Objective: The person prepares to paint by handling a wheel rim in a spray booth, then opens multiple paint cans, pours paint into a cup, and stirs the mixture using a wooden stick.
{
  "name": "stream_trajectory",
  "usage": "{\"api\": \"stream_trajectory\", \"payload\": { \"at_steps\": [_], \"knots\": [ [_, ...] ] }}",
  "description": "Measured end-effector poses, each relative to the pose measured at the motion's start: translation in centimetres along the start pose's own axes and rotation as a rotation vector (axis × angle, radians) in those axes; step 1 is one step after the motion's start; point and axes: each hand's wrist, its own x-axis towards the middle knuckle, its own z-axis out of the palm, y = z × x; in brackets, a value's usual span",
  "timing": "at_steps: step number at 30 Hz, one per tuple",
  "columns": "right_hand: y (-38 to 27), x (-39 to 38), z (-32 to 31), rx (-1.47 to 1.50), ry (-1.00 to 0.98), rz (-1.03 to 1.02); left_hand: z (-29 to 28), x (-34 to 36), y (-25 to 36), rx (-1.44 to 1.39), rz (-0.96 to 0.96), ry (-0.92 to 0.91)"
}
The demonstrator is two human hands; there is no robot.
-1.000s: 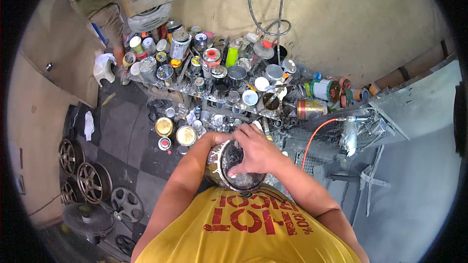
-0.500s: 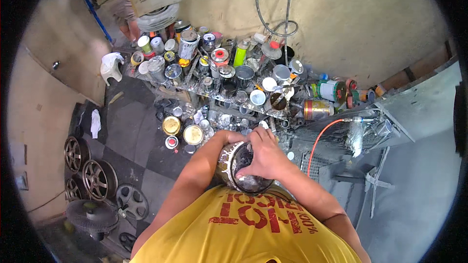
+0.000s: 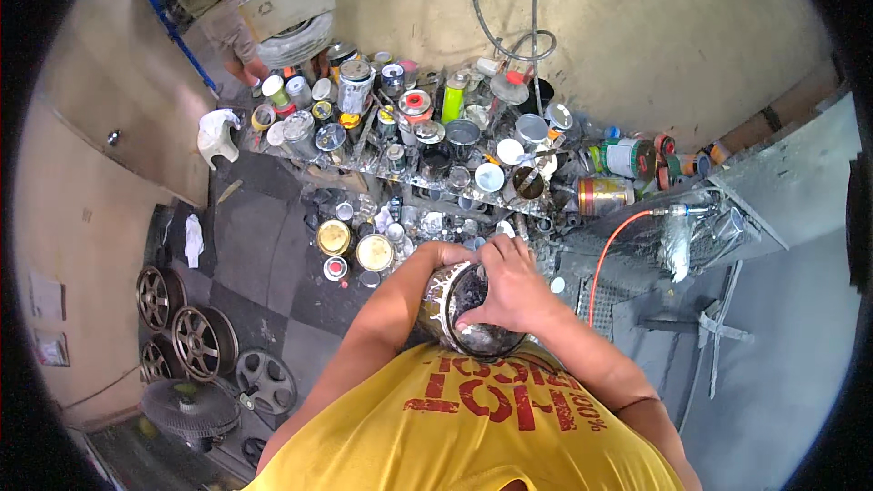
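Note:
Against the front of my yellow shirt I hold a paint can, tipped on its side, with white drips down its wall and a dark, stained round end facing right. My left hand is closed round the far side of the can, its fingers mostly hidden. Across the dark end lies my right hand, thumb pressed on the face and fingers over the far rim. Beyond the can stands a cluttered bench of paint cans and cups.
Wheel rims and a fan stand on the left floor. Two cream-lidded cans, one a round lid, sit below the bench. An orange hose hangs at right. Another person is at the back left, near a white stool.
The whole view has shifted slightly, so the surroundings appear a little farther right. Both hands keep their hold on the can, with little visible change in grip.

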Motion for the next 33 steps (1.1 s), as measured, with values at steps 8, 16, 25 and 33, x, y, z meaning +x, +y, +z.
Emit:
{"api": "stream_trajectory", "payload": {
  "at_steps": [8,16,25,33],
  "knots": [
    [0.5,-0.5,-0.1,0.000,0.031,0.009,0.7,2.2,-1.8,0.100,0.109,-0.010],
    [1.2,-0.8,-0.1,0.005,0.056,0.008,0.7,3.7,-2.4,0.087,0.048,-0.014],
    [1.5,-0.8,-0.3,0.001,0.063,0.045,2.0,1.0,0.4,0.027,0.040,-0.150],
    [1.8,-1.0,-0.5,-0.025,0.100,0.050,1.4,4.2,-1.0,0.066,-0.029,-0.105]
  ]
}}
